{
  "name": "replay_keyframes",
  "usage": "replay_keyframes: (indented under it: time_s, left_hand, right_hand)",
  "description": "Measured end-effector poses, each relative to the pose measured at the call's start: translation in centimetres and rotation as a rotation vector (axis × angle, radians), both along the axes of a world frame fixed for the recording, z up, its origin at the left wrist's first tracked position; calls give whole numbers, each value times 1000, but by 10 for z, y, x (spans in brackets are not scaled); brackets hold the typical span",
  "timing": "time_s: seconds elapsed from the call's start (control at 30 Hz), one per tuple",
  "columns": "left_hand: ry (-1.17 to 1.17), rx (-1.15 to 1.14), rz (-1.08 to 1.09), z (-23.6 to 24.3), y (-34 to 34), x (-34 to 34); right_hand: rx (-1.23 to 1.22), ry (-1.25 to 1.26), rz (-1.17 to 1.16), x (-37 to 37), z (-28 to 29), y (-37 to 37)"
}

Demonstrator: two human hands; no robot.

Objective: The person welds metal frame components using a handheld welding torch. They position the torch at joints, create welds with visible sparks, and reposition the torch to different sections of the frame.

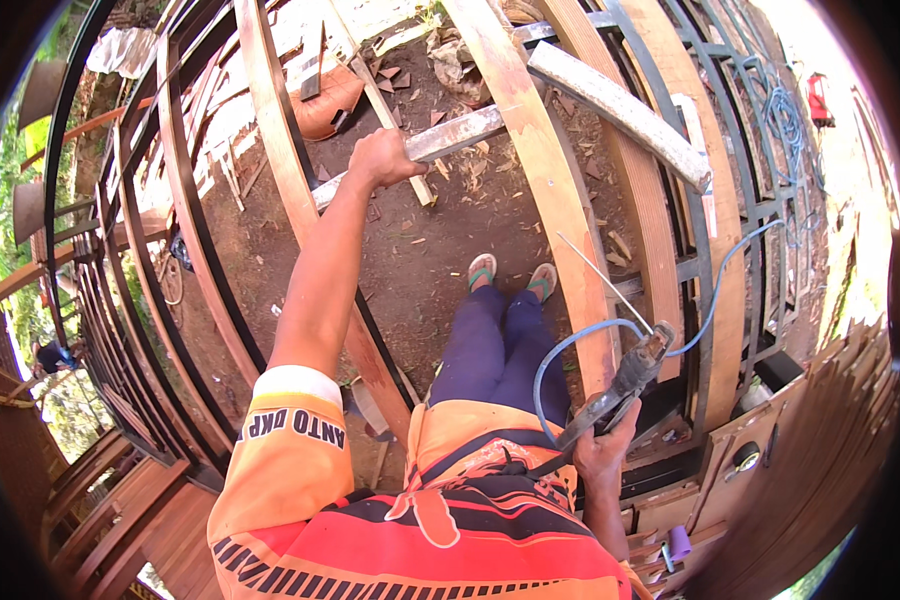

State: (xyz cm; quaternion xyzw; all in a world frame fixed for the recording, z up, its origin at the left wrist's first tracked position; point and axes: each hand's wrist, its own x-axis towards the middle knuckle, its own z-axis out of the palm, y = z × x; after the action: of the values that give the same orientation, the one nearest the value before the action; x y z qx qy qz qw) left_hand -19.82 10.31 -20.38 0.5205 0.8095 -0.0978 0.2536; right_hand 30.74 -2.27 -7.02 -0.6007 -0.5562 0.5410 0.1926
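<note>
My left arm reaches forward, and my left hand [382, 158] is closed round a pale, scuffed crossbar [460, 134] that spans two long beams. Whether it is metal or wood I cannot tell. Low on the right, my right hand [608, 440] grips a dark welding electrode holder [630, 375]. A thin straight welding rod [605, 275] sticks out of its jaws, pointing up and to the left, apart from the crossbar. A blue cable [722, 285] loops about the holder.
Long wooden beams [540, 160] lie on dark metal framing on both sides of me. A whitish bar [620, 115] rests across the right beams. Below, wood scraps and an orange-brown curved piece [328, 103] lie on bare soil. Coiled blue cable [785, 115] hangs at far right.
</note>
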Motion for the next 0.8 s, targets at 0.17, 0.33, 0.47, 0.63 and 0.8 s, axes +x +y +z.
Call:
replay_keyframes:
  time_s: [0.17,0.33,0.47,0.63,0.8]
  left_hand:
    - [-30,178,32,0,-10,11]
    - [-233,1124,238,-24,-51,32]
    - [-416,1438,567,12,-134,90]
    - [-436,1438,602,5,-205,120]
    - [-311,1584,150,50,-166,179]
  right_hand:
    - [144,72,204,3,-7,20]
    - [452,-276,654,-10,16,49]
    - [516,-512,940,-49,39,78]
    - [669,-690,1171,-106,35,113]
    - [736,-834,1335,-131,22,155]
